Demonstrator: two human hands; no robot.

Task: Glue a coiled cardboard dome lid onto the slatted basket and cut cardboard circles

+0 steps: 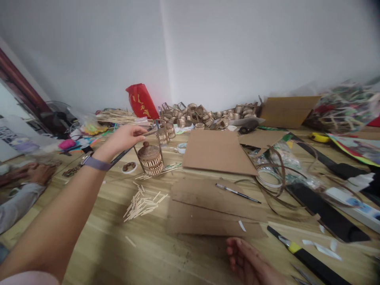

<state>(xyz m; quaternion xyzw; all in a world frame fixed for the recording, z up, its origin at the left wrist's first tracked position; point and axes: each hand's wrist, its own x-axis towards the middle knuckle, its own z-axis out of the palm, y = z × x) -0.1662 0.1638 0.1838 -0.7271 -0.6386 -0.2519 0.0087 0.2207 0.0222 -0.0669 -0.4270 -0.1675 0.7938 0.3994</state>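
Left hand [138, 133] clamped on handle [160, 145] of brown-and-cream lidded bamboo basket [150, 159]; right hand [251, 261] half-curled, not closed. Before basket: pale thin sticks [143, 206]; rightward, flat brown cardboard sheet [218, 150].

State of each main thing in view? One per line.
Lidded basket, upright, lid on
Left hand, fingers closed at basket's handle
Right hand, no object visible in it, fingers loosely curled
Thin sticks, loose, piled
Pen, lying on cardboard
Red bag, upright, tilted
Small baskets, heaped
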